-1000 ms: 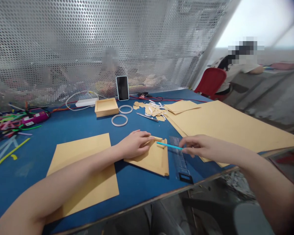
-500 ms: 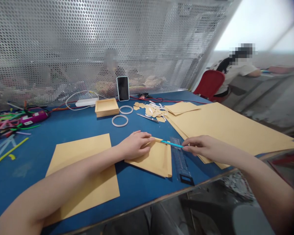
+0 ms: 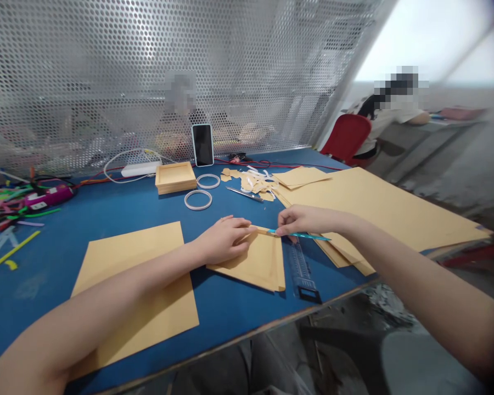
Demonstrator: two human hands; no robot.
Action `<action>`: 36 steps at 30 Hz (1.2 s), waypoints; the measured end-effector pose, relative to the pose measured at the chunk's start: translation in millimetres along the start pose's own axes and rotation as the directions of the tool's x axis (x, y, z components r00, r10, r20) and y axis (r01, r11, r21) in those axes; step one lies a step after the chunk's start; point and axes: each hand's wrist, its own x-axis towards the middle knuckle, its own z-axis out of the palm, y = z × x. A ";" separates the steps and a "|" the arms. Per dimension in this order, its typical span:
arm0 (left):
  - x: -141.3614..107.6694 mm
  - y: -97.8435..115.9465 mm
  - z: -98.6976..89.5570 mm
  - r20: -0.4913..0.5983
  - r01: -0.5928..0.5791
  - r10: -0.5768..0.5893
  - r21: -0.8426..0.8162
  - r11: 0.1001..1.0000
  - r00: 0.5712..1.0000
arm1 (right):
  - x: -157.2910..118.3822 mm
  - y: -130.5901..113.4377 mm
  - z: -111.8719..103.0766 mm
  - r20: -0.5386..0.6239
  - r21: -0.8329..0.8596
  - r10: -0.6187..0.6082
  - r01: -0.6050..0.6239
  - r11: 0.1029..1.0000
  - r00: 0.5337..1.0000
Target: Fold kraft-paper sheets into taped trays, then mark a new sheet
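1. Two hands are at work. The right hand has its fingers pinched closed on one blue stick, near the far right corner of the folded paper piece. The left hand is spread loosely, palm down on the piece's left part, pressing rather than gripping.
2. The one folded paper piece lies under the left fingers and just left of the right fingertips; whether those fingertips also touch it I cannot tell. The blue stick's left end is at its far edge; the rest reaches rightward beyond the grip, across the ruler.
3. One clear ruler lies just right of the piece.
4. One flat sheet is left of it, apart, beneath the left forearm.
5. Beyond it are two tape rings, one metal knife and a heap of paper scraps, too jumbled to count.
6. Farther beyond, to its left, stand one phone, upright, and one stack of paper trays, layers uncountable.
7. Right of it, several large sheets overlap.
8. Far left of it sit one purple object and many coloured strips.
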 end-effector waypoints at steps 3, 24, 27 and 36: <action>-0.1 0.3 -0.5 0.006 0.001 -0.001 0.004 1.000 1.000 | 5.2 -6.0 -0.3 0.008 -0.064 0.026 -0.025 0.998 1.000; 1.5 3.0 -4.3 0.017 0.014 -0.012 -0.095 0.995 1.000 | -39.8 2.9 -31.4 0.049 -0.287 0.253 -0.229 0.930 0.966; 2.0 1.7 -2.6 -0.008 0.038 -0.040 -0.174 0.984 0.999 | -45.9 4.1 -33.2 0.011 -0.265 0.217 -0.206 0.942 0.976; -0.3 -16.2 -0.7 -0.267 0.122 -0.311 -0.548 0.828 0.912 | -85.8 13.0 -2.7 -0.264 0.166 0.146 -0.104 0.981 0.953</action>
